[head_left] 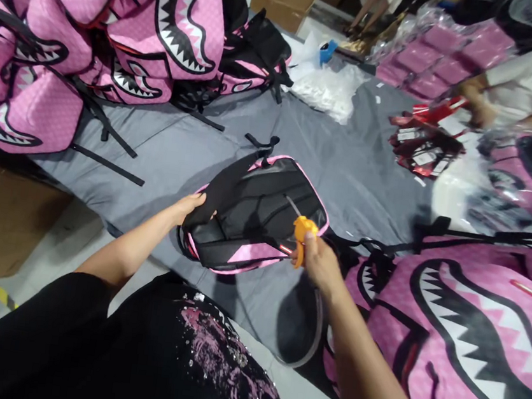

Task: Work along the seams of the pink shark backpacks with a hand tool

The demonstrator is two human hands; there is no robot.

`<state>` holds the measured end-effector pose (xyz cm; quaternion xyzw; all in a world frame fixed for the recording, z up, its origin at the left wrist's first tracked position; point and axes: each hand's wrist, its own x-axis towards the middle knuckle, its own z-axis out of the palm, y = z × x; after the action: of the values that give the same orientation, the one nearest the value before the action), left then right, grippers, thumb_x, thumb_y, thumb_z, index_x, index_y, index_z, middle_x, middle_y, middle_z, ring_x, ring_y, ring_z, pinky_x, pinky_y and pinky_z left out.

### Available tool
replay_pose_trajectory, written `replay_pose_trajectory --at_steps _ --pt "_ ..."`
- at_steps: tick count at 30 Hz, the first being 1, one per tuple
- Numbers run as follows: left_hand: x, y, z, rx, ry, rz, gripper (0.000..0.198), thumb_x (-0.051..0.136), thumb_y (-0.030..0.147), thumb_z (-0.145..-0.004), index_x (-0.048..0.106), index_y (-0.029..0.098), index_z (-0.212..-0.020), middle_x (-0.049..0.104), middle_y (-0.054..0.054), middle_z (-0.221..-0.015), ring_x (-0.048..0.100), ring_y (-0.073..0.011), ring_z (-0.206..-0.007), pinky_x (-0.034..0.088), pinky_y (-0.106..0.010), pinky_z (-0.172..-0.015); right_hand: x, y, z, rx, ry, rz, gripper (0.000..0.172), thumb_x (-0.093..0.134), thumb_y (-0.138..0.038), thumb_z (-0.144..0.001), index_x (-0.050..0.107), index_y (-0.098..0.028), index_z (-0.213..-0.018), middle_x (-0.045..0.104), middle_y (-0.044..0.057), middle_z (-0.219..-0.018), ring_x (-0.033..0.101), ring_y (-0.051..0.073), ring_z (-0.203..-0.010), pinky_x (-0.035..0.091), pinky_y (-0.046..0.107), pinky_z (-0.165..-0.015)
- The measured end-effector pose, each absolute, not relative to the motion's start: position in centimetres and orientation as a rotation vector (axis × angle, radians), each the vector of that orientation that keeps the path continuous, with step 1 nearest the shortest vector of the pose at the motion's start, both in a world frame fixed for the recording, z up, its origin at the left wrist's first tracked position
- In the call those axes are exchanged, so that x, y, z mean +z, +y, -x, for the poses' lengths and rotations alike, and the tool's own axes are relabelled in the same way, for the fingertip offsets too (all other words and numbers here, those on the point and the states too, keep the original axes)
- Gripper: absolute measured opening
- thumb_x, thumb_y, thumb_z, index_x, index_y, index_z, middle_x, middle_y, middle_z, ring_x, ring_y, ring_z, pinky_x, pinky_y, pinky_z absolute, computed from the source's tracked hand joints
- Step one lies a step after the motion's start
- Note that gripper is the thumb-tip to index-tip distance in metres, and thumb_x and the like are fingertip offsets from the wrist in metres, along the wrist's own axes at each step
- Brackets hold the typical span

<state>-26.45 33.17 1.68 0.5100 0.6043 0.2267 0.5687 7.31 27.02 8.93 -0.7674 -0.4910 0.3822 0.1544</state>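
A black backpack with pink edging [265,206] lies on the grey cloth in front of me, its dark padded side up. My left hand [190,209] grips its left end, thumb on top by the black strap. In my right hand [318,253] is an orange air gun [305,229], its thin metal nozzle pointing up and left over the backpack's right part. A clear hose hangs below that hand in a loop. Whether the nozzle touches the fabric I cannot tell.
Pink shark-mouth backpacks are piled at the upper left [190,24] and lower right [482,326]. Behind lie white plastic bags [329,88], red tags [426,144] and wrapped pink packs [421,57]. A person's hand [480,109] is near the tags.
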Motion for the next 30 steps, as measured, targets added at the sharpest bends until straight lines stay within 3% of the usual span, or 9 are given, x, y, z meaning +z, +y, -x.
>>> replay_pose_trajectory --at_steps 4,7,9,12,20,24,27,30 --pt "0.8 29.1 28.7 0.535 1.278 -0.874 0.041 0.046 0.046 -0.096 0.063 0.01 -0.104 0.073 -0.016 -0.087 0.07 -0.0214 -0.075 0.058 -0.039 -0.076 9.3 30.2 -6.7 1.039 -1.545 2.337 0.066 0.02 -0.057 -0.099 0.059 -0.004 -0.105 0.067 0.015 -0.069 0.057 0.011 -0.046 0.04 0.028 -0.057" --pt "-0.4 28.9 28.0 0.621 1.274 -0.721 0.034 0.056 0.035 -0.092 0.058 0.016 -0.12 0.073 -0.008 -0.094 0.07 -0.0178 -0.083 0.057 -0.035 -0.083 9.3 29.5 -3.9 1.354 -1.769 2.269 0.051 0.045 -0.058 -0.094 0.064 -0.011 -0.09 0.061 0.006 -0.054 0.05 0.011 -0.039 0.037 0.026 -0.051" --pt "-1.3 30.1 27.3 0.632 1.306 -0.651 0.035 0.058 0.026 -0.091 0.055 0.02 -0.125 0.072 -0.004 -0.097 0.068 -0.0154 -0.083 0.056 -0.034 -0.084 9.6 29.0 -2.4 1.524 -1.908 2.194 0.049 0.046 -0.061 -0.093 0.063 -0.016 -0.085 0.059 0.003 -0.051 0.051 0.014 -0.04 0.036 0.026 -0.048" --pt "-2.1 31.8 27.1 0.552 1.321 -0.589 0.032 0.061 0.02 -0.089 0.059 0.017 -0.12 0.072 -0.005 -0.096 0.067 -0.0152 -0.079 0.056 -0.036 -0.082 10.3 30.1 -1.3 1.341 -2.07 2.202 0.053 0.026 -0.057 -0.1 0.059 -0.017 -0.086 0.059 0.003 -0.055 0.054 0.014 -0.046 0.037 0.026 -0.05" --pt "-1.9 32.0 27.2 0.37 1.374 -0.671 0.029 0.059 0.031 -0.094 0.061 0.014 -0.118 0.069 -0.007 -0.105 0.068 -0.016 -0.088 0.058 -0.037 -0.083 10.0 34.0 1.7 1.076 -2.322 2.226 0.05 0.029 -0.054 -0.1 0.061 -0.016 -0.105 0.068 0.009 -0.079 0.062 0.019 -0.073 0.036 0.026 -0.063" --pt "-0.3 31.6 26.7 0.393 1.483 -0.839 0.035 0.057 0.02 -0.091 0.06 0.014 -0.125 0.07 -0.013 -0.116 0.067 -0.025 -0.102 0.054 -0.047 -0.094 10.5 34.8 1.7 1.117 -2.317 2.202 0.052 0.026 -0.052 -0.101 0.06 -0.014 -0.105 0.067 0.01 -0.079 0.062 0.018 -0.069 0.036 0.027 -0.062" --pt "1.3 31.0 25.4 0.557 1.484 -1.116 0.063 0.054 0.012 -0.087 0.043 0.026 -0.148 0.049 -0.006 -0.15 0.046 -0.0248 -0.138 0.034 -0.043 -0.119 11.9 34.6 -0.8 1.204 -2.247 2.199 0.049 0.026 -0.054 -0.1 0.058 -0.017 -0.094 0.066 0.009 -0.075 0.06 0.018 -0.065 0.038 0.028 -0.062" --pt "1.4 30.1 22.7 0.44 1.429 -1.734 0.086 0.049 0.003 -0.083 0.016 0.028 -0.159 0.02 -0.006 -0.166 0.023 -0.0234 -0.152 0.025 -0.042 -0.124 14.0 33.1 -4.2 0.993 -2.069 2.369 0.048 0.024 -0.056 -0.099 0.052 -0.021 -0.082 0.064 0.009 -0.067 0.059 0.02 -0.06 0.04 0.032 -0.061"
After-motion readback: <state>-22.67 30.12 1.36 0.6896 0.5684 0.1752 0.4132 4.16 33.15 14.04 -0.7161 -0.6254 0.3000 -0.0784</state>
